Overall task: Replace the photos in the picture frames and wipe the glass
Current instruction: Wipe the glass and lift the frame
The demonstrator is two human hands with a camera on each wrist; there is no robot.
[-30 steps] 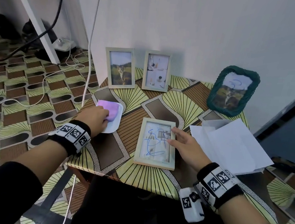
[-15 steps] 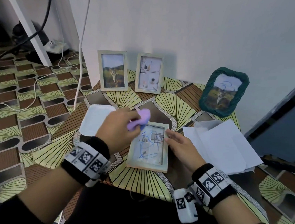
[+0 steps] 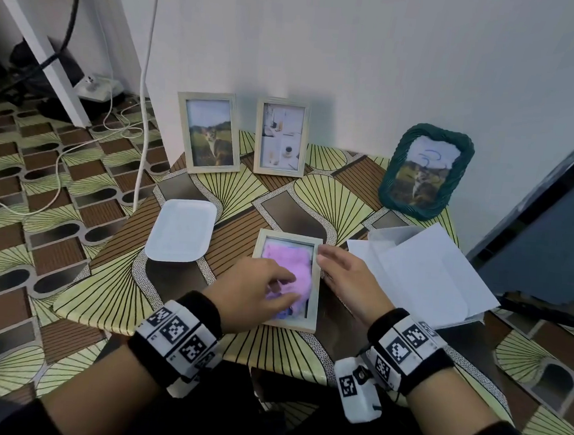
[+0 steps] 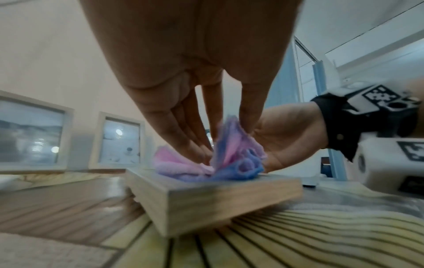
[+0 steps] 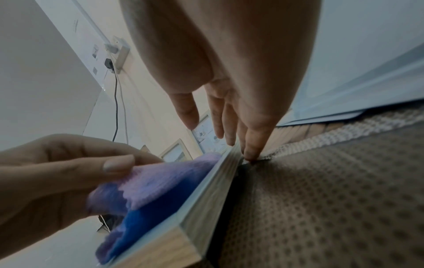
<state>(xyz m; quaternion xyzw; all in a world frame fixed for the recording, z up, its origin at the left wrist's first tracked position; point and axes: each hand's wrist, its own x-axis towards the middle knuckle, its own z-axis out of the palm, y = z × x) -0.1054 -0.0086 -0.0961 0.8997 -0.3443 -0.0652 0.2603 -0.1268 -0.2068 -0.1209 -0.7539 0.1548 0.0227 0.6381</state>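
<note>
A light wooden picture frame point(image 3: 313, 301) lies flat on the patterned table, near the front edge. A purple and blue cloth point(image 3: 290, 267) lies on its glass and hides most of the picture. My left hand point(image 3: 274, 290) pinches the cloth between thumb and fingers and holds it down on the glass; the left wrist view shows the cloth point(image 4: 231, 159) bunched on the frame point(image 4: 213, 197). My right hand point(image 3: 329, 268) lies with straight fingers along the frame's right edge. In the right wrist view its fingertips point(image 5: 251, 152) touch the frame's side point(image 5: 206, 195).
An empty white tray point(image 3: 183, 231) sits left of the frame. Two wooden frames point(image 3: 211, 132) point(image 3: 281, 136) and a green woven frame point(image 3: 425, 171) lean on the wall at the back. White papers point(image 3: 421, 276) lie at the right. Cables point(image 3: 145, 103) hang at the left.
My left hand lifted the cloth off the white tray and carried it right onto the flat frame's glass, covering the blue scribble. My right hand stayed at the frame's right edge.
</note>
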